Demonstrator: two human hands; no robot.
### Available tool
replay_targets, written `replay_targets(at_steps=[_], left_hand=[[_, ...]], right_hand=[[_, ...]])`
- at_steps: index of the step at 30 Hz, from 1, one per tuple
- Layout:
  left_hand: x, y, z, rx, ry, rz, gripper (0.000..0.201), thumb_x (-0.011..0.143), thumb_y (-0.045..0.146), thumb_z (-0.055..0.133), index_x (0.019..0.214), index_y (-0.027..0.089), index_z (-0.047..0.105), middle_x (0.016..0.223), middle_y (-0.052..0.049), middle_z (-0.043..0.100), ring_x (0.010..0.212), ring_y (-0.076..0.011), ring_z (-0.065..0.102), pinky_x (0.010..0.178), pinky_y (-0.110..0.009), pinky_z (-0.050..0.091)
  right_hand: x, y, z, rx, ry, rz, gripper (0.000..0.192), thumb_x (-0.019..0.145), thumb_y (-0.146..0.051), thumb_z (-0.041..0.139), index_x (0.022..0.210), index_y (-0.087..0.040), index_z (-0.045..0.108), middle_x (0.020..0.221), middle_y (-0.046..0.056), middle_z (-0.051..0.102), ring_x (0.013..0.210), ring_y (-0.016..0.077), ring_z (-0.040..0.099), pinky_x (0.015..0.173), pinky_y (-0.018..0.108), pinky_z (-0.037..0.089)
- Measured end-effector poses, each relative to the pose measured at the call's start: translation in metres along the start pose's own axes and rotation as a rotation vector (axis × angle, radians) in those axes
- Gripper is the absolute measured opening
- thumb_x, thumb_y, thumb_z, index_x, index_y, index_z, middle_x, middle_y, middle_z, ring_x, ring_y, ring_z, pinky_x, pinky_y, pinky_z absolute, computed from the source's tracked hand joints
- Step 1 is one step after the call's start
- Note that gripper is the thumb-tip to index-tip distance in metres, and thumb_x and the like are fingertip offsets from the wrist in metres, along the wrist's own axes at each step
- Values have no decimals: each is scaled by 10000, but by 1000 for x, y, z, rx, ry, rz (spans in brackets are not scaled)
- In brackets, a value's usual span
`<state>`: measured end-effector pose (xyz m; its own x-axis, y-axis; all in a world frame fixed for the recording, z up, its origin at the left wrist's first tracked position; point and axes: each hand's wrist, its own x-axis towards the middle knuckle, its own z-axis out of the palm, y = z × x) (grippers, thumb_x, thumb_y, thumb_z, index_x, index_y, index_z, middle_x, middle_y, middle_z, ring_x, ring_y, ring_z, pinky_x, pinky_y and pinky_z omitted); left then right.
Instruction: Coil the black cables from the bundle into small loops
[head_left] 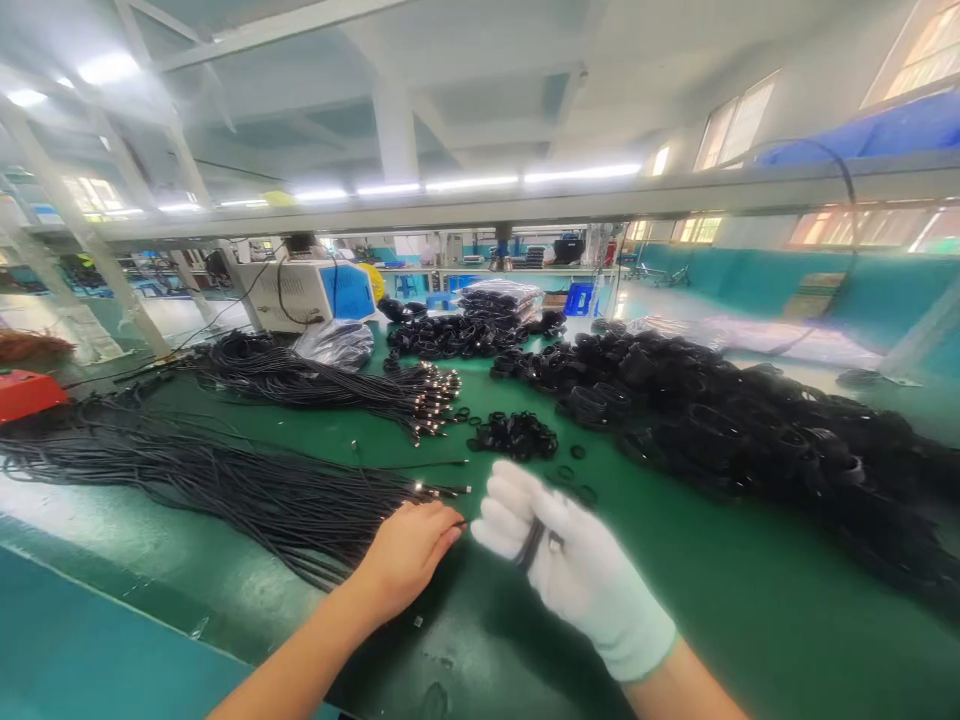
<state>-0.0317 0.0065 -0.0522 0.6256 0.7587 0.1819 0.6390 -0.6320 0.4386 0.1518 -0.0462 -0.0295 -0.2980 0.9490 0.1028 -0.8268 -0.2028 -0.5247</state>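
Long thin black cables (247, 490): smooth plastic- or rubber-looking jackets, mostly matt, faint sheen. Small silver plug ends (431, 395): bare-metal look, shiny. Small black rings (514, 435): rubbery or plastic, can't tell which. Big heap of black coils (712, 420): plastic look, satin with glossy highlights. Flat green counter (675, 580): smooth, semi-gloss, glare toward the left. White cloth glove (600, 585): matt, soft. Clear plastic bag (337, 345): glossy, crinkled.
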Motion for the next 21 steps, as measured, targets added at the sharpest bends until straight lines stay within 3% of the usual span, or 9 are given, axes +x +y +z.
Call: replay_targets(at_steps=[4, 7, 11, 14, 17, 19, 21], left_hand=[[-15, 33, 6, 336, 22, 111, 218, 874, 161, 393, 738, 189, 561, 711, -5, 597, 620, -160, 518, 627, -295, 330], [-18, 52, -2, 377, 71, 235, 198, 858, 157, 444, 687, 179, 541, 669, -5, 585, 582, -148, 497, 596, -292, 305], [-13, 47, -37, 288, 59, 314, 130, 828, 305, 586, 764, 193, 605, 720, 4, 608, 685, -149, 530, 655, -279, 335], [-10, 35, -57, -13, -57, 212, 106, 787, 312, 641, 792, 207, 650, 776, 20, 635, 745, -130, 553, 694, -240, 377], [-9, 23, -49, -406, -158, 54, 110, 772, 261, 630, 803, 163, 671, 795, 2, 663, 758, -129, 583, 687, -209, 427], [-10, 16, -34, -535, -166, -52, 156, 811, 219, 536, 821, 132, 666, 801, -18, 671, 751, -135, 590, 654, -209, 442], [-12, 13, -21, -530, -131, -122, 214, 833, 175, 443, 797, 126, 648, 767, -18, 661, 716, -135, 580, 601, -211, 426]], right_hand=[[4, -5, -8, -149, 125, -72, 317, 770, -325, 664, 1036, -168, 589, 892, 58, 621, 803, 182, 573, 834, 419, 419], [1, 3, -11, -238, 171, -3, 370, 740, -311, 698, 1052, -143, 589, 927, 89, 646, 824, 195, 597, 819, 397, 428], [-9, 19, -8, -269, -29, 264, 369, 735, -299, 703, 1029, -104, 595, 844, 81, 639, 770, 176, 586, 763, 354, 433], [-15, 32, -3, -135, -195, 464, 369, 725, -324, 709, 977, -90, 577, 773, 60, 591, 712, 155, 557, 734, 352, 429], [-16, 43, -1, 15, -217, 568, 291, 707, -281, 718, 873, -128, 534, 685, -4, 490, 613, 104, 469, 667, 307, 418], [-14, 46, -1, 88, -164, 534, 248, 702, -215, 709, 830, -149, 508, 666, -29, 436, 587, 84, 414, 638, 274, 401], [-10, 43, -1, 106, -101, 402, 213, 725, -199, 686, 854, -150, 524, 685, -22, 456, 605, 88, 426, 639, 269, 402]])
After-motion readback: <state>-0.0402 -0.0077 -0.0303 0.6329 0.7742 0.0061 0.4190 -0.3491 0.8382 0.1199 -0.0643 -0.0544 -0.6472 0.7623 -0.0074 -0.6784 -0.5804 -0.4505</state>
